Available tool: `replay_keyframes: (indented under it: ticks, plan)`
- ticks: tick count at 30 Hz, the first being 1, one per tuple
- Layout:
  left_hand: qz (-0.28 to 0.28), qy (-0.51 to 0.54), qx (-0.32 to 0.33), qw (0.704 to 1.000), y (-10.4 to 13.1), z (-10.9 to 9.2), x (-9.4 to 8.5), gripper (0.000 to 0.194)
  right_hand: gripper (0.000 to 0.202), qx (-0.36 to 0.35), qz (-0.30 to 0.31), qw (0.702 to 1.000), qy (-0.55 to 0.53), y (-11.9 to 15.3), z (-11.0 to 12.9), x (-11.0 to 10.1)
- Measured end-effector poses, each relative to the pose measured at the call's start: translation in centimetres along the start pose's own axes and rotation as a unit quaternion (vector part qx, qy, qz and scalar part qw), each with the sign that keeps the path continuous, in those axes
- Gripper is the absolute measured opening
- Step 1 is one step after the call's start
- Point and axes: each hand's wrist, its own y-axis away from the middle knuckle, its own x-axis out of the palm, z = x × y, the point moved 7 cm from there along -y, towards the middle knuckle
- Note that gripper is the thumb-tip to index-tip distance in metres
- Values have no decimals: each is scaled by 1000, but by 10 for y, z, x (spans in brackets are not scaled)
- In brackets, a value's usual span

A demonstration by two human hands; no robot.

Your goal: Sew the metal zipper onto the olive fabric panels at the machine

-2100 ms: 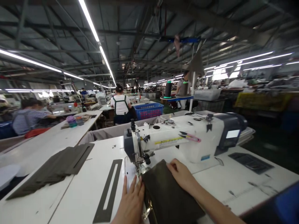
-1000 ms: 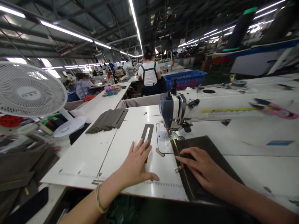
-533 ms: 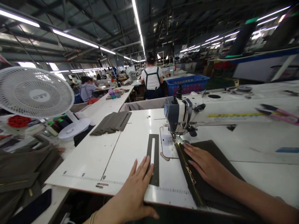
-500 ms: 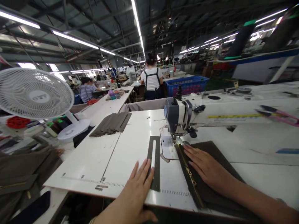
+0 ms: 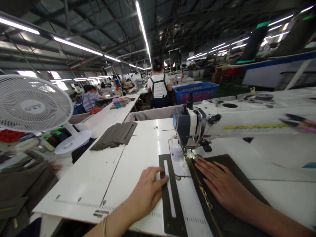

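The left hand [image 5: 148, 191] rests on the white sewing table [image 5: 98, 177], fingers curled, their tips pressing the left edge of 1 dark slotted fabric strip [image 5: 172, 200]; it pins the strip rather than grasps it. That strip lies flat, running from just left of the needle plate toward the near table edge, with 1 long narrow slot down its middle. The right hand [image 5: 222, 184] lies open and flat, palm down, on 1 dark olive fabric panel [image 5: 234, 168], fingers spread and pointing toward the needle. Along the panel's left edge runs 1 brass zipper [image 5: 204, 197], just beside the strip, its far end reaching under the presser foot of 1 white sewing machine [image 5: 197, 125]. The 2 hands sit on either side of the zipper, near each other but apart.

On the machine's arm lie 1 yellow tape measure [image 5: 251, 126] and 1 pair of pink-handled snips [image 5: 298, 121]. Farther left on the table is 1 fanned stack of similar slotted strips [image 5: 116, 135]; the count in it cannot be told. Beyond the table's left edge stands 1 white fan [image 5: 32, 105]. Behind are 1 blue basket [image 5: 197, 92] and 2 seated people: 1 in a white shirt [image 5: 159, 87] with back turned, 1 in a striped shirt [image 5: 90, 98].
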Motion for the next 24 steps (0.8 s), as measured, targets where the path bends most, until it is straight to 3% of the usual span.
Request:
replay_keyframes:
  ticks: [3, 7, 11, 13, 16, 19, 24]
  plan:
    - [-47, 19, 16, 999, -21, 11, -1, 40, 43, 5, -5, 1000, 3, 0, 4, -1]
    - [-132, 51, -9, 990, -28, 18, -6, 27, 44, 21, 8, 1000, 7, 2, 16, -5]
    - [-223, 59, 14, 973, -27, -13, -17, 27, 43, 27, 22, 999, 5, 4, 24, -10]
    - [-247, 43, 55, 967, -34, -35, -12, 26, 44, 22, 21, 1000, -1, 4, 25, -11]
    - [-192, -28, 89, 977, -53, -55, 16, 21, 48, 8, 6, 1000, -10, 6, 24, -12]
    - [-108, -68, 86, 988, -65, -57, 39, 17, 51, 2, -4, 1000, -22, 7, 22, -11]
    - [-59, -68, 70, 994, -63, -50, 39, 20, 52, 12, -21, 999, -39, 4, 19, -15]
